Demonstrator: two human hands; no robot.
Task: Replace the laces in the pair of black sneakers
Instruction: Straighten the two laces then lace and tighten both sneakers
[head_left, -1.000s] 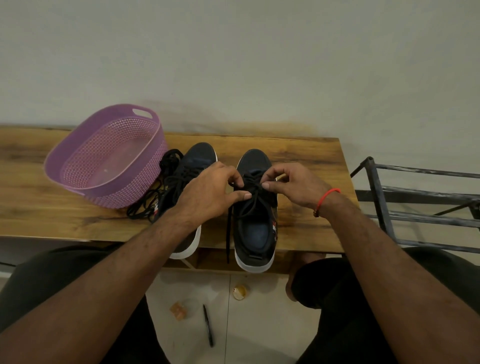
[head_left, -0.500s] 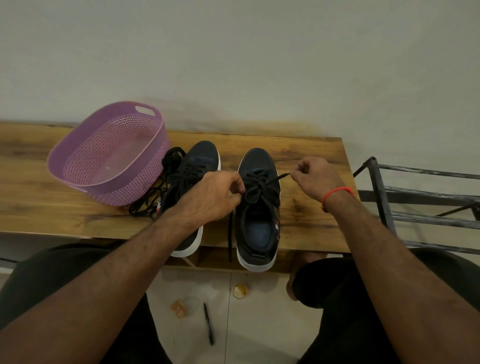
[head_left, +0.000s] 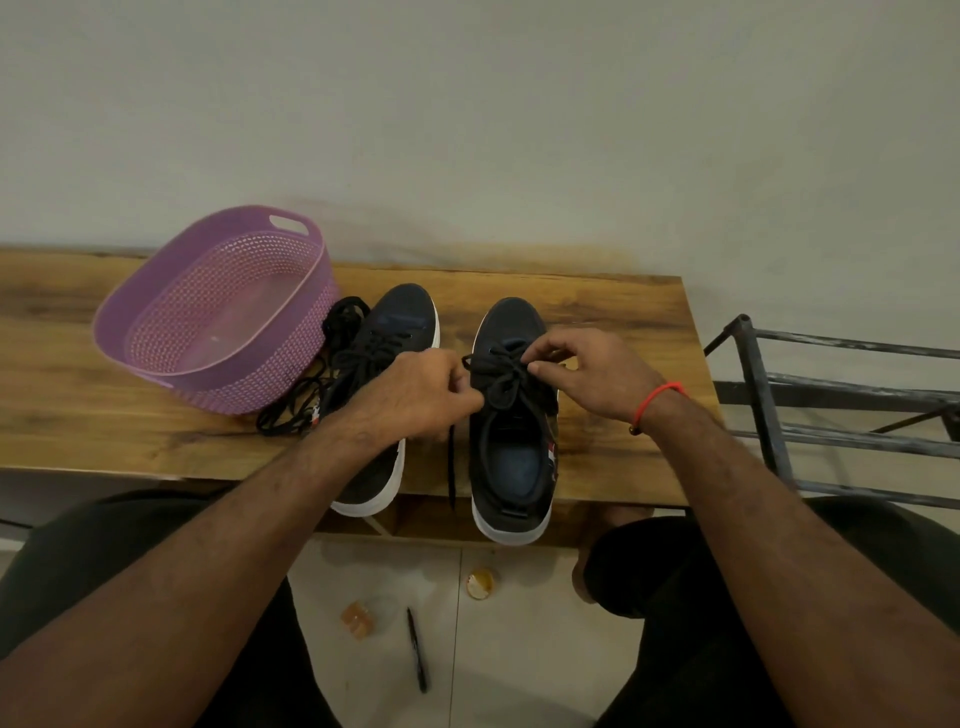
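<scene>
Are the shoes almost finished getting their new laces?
Nearly. The left sneaker already looks laced, and loose laces lie beside it. The left hand and right hand are pinching the lace on the right sneaker. Finishing that one is left.

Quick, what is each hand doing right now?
Left hand: pinching the black lace of the right-side sneaker.
Right hand: pinching the same lace over that sneaker.

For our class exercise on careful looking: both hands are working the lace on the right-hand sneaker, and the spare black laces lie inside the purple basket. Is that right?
Not quite. In the head view the spare black laces lie on the wooden bench, beside the purple basket, not inside it. The rest holds: the left hand and right hand both work the lace on the right-hand sneaker.
</scene>
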